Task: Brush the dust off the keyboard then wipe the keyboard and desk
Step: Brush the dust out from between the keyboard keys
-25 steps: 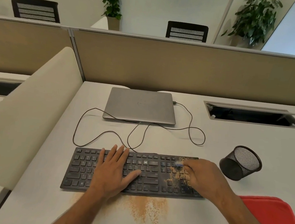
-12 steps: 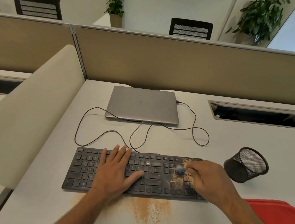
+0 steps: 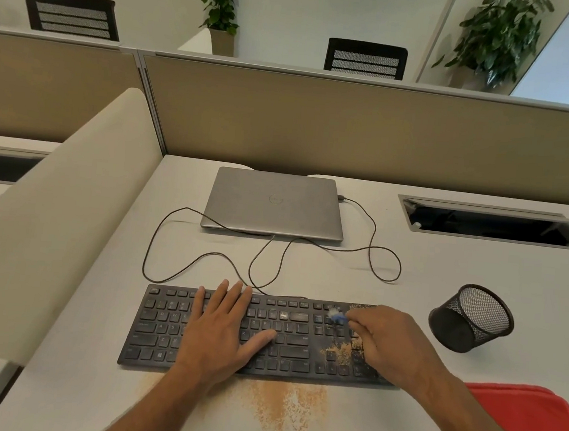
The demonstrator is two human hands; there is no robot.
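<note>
A black keyboard [image 3: 163, 328] lies across the near part of the pale desk [image 3: 438, 332]. My left hand [image 3: 225, 330] rests flat on its middle keys, fingers straight and spread. My right hand [image 3: 392, 345] is over the keyboard's right end, fingers curled round a small blue brush [image 3: 336, 317] whose white bristle tip touches the upper keys. Tan dust [image 3: 341, 352] covers keys near the right end, and a larger patch of dust [image 3: 280, 407] lies on the desk just in front of the keyboard.
A shut grey laptop [image 3: 274, 202] sits behind the keyboard, with a black cable [image 3: 375, 257] looping between them. A black mesh pen cup [image 3: 470, 317] stands tilted at the right. A red cloth [image 3: 533, 422] lies at the near right. A cable hatch [image 3: 492, 221] opens at the back right.
My right hand and the brush have shifted slightly toward the keyboard's upper rows, and less dust shows on the right-hand keys. My left hand stays flat in place.
</note>
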